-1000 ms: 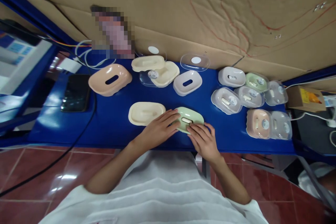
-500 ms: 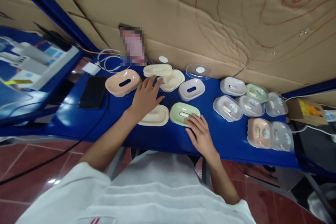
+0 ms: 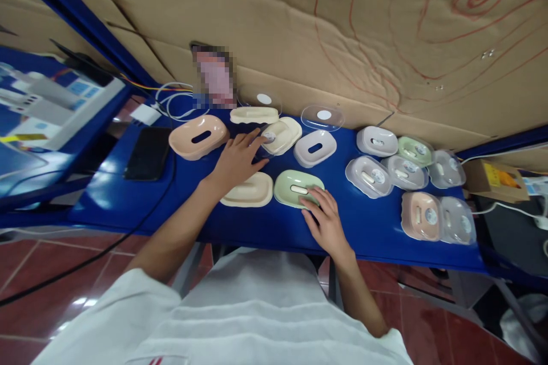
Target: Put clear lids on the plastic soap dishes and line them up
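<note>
My left hand has its thumb and fingers around the near left edge of a clear plastic lid with a round sticker. The lid is tilted and partly overlaps a cream oval tray. My right hand grips the right end of a green oval dish, its fingertips over the rim. A small white bar shows in the slot of that dish. Another cream tray lies below my left hand, beside the green dish. Behind, a third cream tray leans at a slant.
A peach slotted dish and a black phone lie at left. A lilac slotted dish is in the middle, a clear oval lid behind it. Several lidded dishes stand at right. The cardboard wall closes the back.
My left hand has drawn the clear lid a little toward me, off part of the cream tray. My right hand stays on the green dish. The view has shifted slightly.
</note>
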### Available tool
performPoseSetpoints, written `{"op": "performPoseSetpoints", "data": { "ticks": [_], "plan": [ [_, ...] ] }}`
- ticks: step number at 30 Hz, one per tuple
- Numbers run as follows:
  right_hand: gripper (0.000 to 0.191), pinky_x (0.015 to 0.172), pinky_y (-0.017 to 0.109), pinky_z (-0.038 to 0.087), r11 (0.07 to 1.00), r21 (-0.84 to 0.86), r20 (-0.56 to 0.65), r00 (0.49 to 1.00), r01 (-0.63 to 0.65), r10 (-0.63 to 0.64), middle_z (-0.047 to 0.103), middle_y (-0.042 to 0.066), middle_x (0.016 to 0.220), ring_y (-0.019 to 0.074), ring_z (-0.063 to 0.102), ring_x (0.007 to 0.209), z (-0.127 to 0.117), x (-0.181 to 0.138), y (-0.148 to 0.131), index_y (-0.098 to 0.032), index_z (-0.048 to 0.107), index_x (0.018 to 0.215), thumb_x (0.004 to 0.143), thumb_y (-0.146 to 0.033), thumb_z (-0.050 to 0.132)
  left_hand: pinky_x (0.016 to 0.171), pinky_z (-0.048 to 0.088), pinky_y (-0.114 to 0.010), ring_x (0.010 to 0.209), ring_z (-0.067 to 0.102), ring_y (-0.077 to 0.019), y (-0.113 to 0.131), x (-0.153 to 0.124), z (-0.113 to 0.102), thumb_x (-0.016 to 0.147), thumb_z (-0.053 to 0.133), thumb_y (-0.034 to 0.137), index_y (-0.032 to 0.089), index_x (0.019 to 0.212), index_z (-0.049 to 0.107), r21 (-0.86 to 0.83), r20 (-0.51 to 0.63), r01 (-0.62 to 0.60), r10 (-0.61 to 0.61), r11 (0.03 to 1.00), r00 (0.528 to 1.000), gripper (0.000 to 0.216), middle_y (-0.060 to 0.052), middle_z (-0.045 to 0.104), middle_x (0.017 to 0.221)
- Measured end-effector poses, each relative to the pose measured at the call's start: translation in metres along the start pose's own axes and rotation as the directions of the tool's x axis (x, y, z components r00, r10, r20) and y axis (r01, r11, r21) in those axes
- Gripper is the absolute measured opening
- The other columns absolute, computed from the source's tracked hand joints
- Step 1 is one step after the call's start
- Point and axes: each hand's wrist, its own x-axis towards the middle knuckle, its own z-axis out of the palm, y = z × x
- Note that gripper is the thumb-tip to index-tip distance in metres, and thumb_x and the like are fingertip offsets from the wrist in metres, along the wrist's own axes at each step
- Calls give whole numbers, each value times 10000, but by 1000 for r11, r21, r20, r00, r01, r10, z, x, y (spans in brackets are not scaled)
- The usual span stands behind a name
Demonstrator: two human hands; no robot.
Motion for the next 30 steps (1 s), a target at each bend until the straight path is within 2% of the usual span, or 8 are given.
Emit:
{"op": "performPoseSetpoints", "data": {
  "ticks": [2, 4, 9, 14, 16, 18, 23, 30],
  "plan": [
    [341, 1281, 571, 428, 1000, 5, -8, 1000, -7, 7, 610, 108, 1566, 278, 508, 1534, 0, 0, 0, -278, 672, 1411, 1077, -244, 611, 1211, 397, -652, 1437, 548, -436, -2, 0, 1, 959, 716, 361, 206, 1418, 608, -42, -35, 9, -10, 999, 999, 497, -175, 588, 1578],
    [344, 1283, 578, 427, 1000, 15, -9, 1000, -9, 10, 597, 113, 1575, 284, 492, 1546, 0, 0, 0, -278, 669, 1411, 1073, -242, 615, 1224, 408, -625, 1443, 553, -414, -3, -1, 2, 941, 726, 389, 203, 1387, 611, -141, -65, 9, -18, 990, 998, 496, -169, 632, 1514],
    [377, 1282, 551, 449, 992, 94, -9, 996, -83, 85, 550, 144, 1586, 289, 507, 1536, -2, 0, 0, -268, 619, 1442, 1065, -268, 634, 1224, 474, -517, 1440, 580, -317, 6, -15, 4, 934, 689, 323, 203, 1315, 588, -434, -14, -127, 134, 892, 991, 413, -166, 534, 1568],
    [736, 1241, 562, 495, 974, 111, -116, 971, -196, 208, 405, 197, 1678, 339, 465, 1567, -1, -2, 2, -280, 379, 1641, 1006, -360, 743, 1236, 490, -464, 1424, 592, -272, 27, -35, 2, 930, 697, 249, 222, 1249, 601, -544, 8, -235, 285, 805, 959, 334, -134, 565, 1511],
    [875, 1238, 567, 497, 971, 96, -115, 966, -220, 230, 264, 208, 1761, 360, 400, 1609, -1, -3, 2, -298, 250, 1708, 998, -374, 756, 1231, 505, -454, 1442, 581, -269, 35, -42, 3, 925, 686, 195, 221, 1246, 614, -551, -3, -306, 364, 777, 931, 330, -131, 575, 1517],
    [871, 1248, 566, 485, 973, 58, -64, 972, -222, 226, 171, 176, 1810, 367, 357, 1632, -1, -3, 1, -337, 223, 1728, 1019, -362, 728, 1233, 512, -466, 1473, 560, -276, 42, -48, 5, 934, 669, 151, 217, 1265, 624, -526, -36, -375, 421, 764, 906, 341, -134, 580, 1537],
    [774, 1292, 562, 439, 991, -29, 10, 992, -128, 129, 324, 82, 1783, 330, 364, 1632, -4, -5, 1, -411, 291, 1720, 1057, -268, 664, 1258, 493, -550, 1487, 562, -306, 47, -61, 9, 974, 675, 146, 214, 1295, 650, -369, -134, -470, 455, 802, 881, 329, -138, 630, 1518],
    [810, 1284, 539, 472, 996, -65, 18, 998, -57, 58, 361, 63, 1767, 322, 413, 1607, -9, -10, 5, -418, 271, 1725, 1049, -209, 665, 1196, 567, -520, 1483, 577, -329, 52, -75, 14, 1021, 696, 218, 187, 1243, 691, -244, -120, -479, 464, 843, 878, 224, -176, 636, 1517]
  ]
}}
